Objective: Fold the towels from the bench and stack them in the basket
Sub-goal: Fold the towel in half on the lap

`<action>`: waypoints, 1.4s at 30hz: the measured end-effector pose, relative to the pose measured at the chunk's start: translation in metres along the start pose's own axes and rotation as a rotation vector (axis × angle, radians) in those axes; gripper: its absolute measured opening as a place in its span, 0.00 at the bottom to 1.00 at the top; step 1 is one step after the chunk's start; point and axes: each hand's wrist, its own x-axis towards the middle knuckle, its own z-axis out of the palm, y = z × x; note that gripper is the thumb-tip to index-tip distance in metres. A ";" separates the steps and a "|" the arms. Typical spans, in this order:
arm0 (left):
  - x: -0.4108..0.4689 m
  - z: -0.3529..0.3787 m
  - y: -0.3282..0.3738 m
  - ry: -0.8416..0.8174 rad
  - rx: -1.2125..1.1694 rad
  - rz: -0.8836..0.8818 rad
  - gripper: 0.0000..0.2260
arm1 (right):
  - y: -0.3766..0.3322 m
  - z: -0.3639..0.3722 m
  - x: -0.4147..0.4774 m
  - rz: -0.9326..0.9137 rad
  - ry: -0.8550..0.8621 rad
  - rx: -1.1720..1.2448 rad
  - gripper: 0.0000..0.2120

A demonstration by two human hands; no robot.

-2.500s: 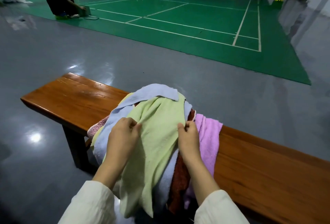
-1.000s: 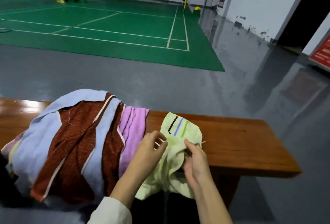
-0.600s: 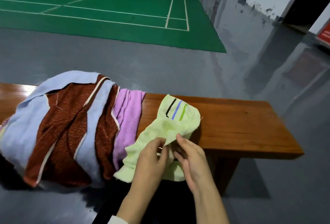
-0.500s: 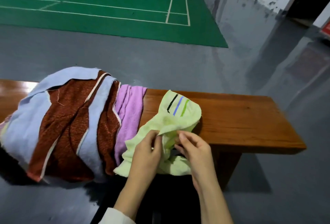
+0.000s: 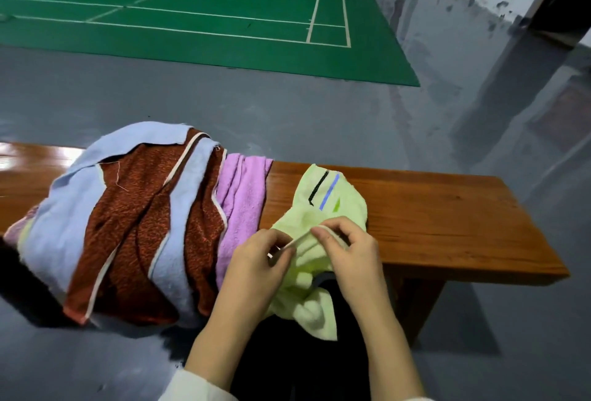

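A light green towel (image 5: 332,205) with black, blue and green stripes lies crumpled on the wooden bench (image 5: 447,218), its lower part hanging off the near edge. My left hand (image 5: 256,264) and my right hand (image 5: 347,252) both pinch one hem of it, close together. Left of it sits a pile of towels: pale blue (image 5: 64,208), rust-brown (image 5: 134,208) and pink (image 5: 241,189). No basket is in view.
The bench's right end (image 5: 543,260) is bare wood with its leg below. Grey floor surrounds the bench. A green court (image 5: 192,16) lies beyond, and a grey wall (image 5: 479,0) rises at the right.
I pulled the green towel off the pile and moved it right onto the bare bench. My hands have since come together along its near hem and now pinch it.
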 end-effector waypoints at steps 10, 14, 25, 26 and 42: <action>-0.005 -0.015 -0.023 0.172 -0.008 -0.274 0.11 | 0.002 -0.019 0.003 -0.068 0.351 0.158 0.07; -0.007 -0.019 -0.006 0.093 -0.245 -0.240 0.11 | -0.003 -0.023 0.005 -0.038 0.293 0.202 0.06; -0.007 0.014 0.032 -0.114 -0.224 -0.065 0.02 | -0.015 -0.012 -0.002 0.069 -0.026 0.201 0.03; -0.007 0.014 0.029 -0.138 -0.209 -0.053 0.04 | -0.015 -0.014 -0.002 0.073 -0.017 0.224 0.03; -0.002 -0.035 -0.024 0.178 -0.239 -0.247 0.07 | -0.020 -0.018 -0.002 -0.010 0.351 0.312 0.06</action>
